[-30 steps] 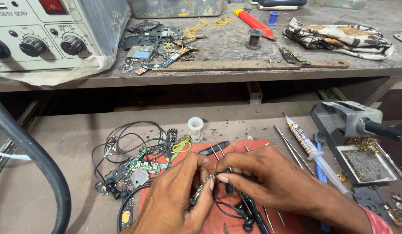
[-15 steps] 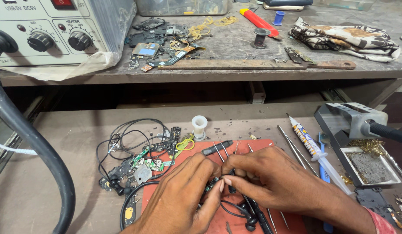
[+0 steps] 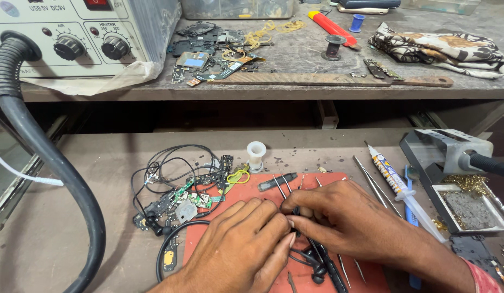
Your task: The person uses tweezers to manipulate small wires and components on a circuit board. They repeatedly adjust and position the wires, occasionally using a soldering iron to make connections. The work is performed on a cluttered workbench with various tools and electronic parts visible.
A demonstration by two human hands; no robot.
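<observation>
Both hands sit a little lower and closer together than a moment ago. My left hand (image 3: 238, 252) and right hand (image 3: 344, 217) meet fingertip to fingertip, pinched on the black earphone wire (image 3: 311, 255) over the red mat (image 3: 252, 192). Its long axis trails down and right, beneath my right hand, which is nearer.

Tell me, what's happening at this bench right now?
A person works on small electronics. The left hand and right hand meet over a red mat, fingertips pinching a small dark part with thin black wires; what it is, I cannot tell. Tweezers lie on the mat, a tangle of circuit boards and cables to its left, a syringe tube to the right.
</observation>
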